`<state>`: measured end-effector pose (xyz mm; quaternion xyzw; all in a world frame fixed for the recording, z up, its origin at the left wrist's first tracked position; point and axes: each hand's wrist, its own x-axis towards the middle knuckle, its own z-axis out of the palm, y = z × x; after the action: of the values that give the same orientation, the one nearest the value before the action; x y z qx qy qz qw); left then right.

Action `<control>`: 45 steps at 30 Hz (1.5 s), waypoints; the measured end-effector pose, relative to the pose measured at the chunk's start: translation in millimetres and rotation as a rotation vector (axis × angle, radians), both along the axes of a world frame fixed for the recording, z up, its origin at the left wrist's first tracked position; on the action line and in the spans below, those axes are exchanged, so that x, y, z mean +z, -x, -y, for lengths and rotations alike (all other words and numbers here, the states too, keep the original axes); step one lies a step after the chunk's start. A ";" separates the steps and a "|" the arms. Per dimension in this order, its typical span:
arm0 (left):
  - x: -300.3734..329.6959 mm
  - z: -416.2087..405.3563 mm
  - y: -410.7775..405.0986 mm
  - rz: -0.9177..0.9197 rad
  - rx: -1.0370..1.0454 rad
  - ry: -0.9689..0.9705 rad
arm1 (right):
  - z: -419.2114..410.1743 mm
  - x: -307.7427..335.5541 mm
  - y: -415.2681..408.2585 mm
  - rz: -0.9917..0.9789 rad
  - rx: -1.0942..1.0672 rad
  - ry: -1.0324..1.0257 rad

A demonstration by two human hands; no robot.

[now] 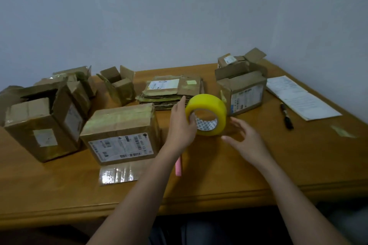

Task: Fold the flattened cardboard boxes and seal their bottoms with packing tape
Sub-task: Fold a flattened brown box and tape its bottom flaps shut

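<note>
Nearest the camera: strip of clear film lying flat on the table, near edge, well left of either hand; probably a tape offcut.

Far left of the fingers: an upright box with open flaps, more opened boxes behind it. Next right, the sealed box, taped seam up, label facing the camera, just left of the left wrist. By the look, its bottom is done and it stands inverted so the tape could be pressed down.

A pink cutter lies under the left forearm, within reach for cutting.

Left hand holds the yellow tape roll above the table: thumb hooked into the core, fingers wrapped behind the rim. Beyond these fingers lies the stack of flattened boxes, waiting their turn.

Right hand, just right of the roll, fingers spread and relaxed, holding nothing; likely poised to find the tape's free end.

Further right: a folded box with open flaps, then a black marker and papers, well apart from the fingers.
</note>
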<state>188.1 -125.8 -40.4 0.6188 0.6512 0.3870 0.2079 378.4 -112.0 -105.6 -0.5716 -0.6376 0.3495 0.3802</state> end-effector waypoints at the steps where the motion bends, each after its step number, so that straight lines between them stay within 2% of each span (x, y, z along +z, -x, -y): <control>1: -5.8 -6.7 -0.4 0.007 -0.008 0.018 | -2.9 -1.1 -0.4 0.065 -0.010 -0.008; 5: -20.8 -22.2 -2.1 0.141 -0.001 0.018 | -13.4 -3.4 6.7 0.325 -0.097 -0.079; 8: -25.8 -27.2 -2.1 0.189 0.041 -0.006 | -19.9 -5.7 11.4 0.362 -0.152 -0.175; 12: -28.2 -30.3 -3.1 0.201 0.084 0.002 | -21.2 -11.3 11.6 0.383 -0.114 -0.274; 16: -30.3 -32.0 -1.7 0.228 0.099 0.026 | -16.8 -13.5 11.1 0.416 -0.101 -0.302; 21: -25.3 -26.2 -5.6 0.161 0.098 -0.047 | -11.1 -8.2 9.4 0.331 -0.117 -0.343; 25: -0.6 -22.6 -15.8 0.254 0.112 -0.132 | -1.9 17.3 5.3 0.193 -0.281 -0.543; 28: 28.5 -20.9 -12.6 0.255 0.128 -0.210 | -1.0 45.8 4.3 0.193 -0.301 -0.631; 36: 81.2 18.4 53.3 0.033 0.241 -0.388 | 15.7 72.3 60.8 0.211 -0.089 -0.792; 45: 77.6 53.1 132.5 0.022 0.401 -0.377 | 22.7 76.4 140.9 0.270 0.137 -0.816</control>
<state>55.6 -178.8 37.1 0.5011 0.6748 0.5415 0.0151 237.5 -134.7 -29.2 -0.3712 -0.8040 0.0154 0.4642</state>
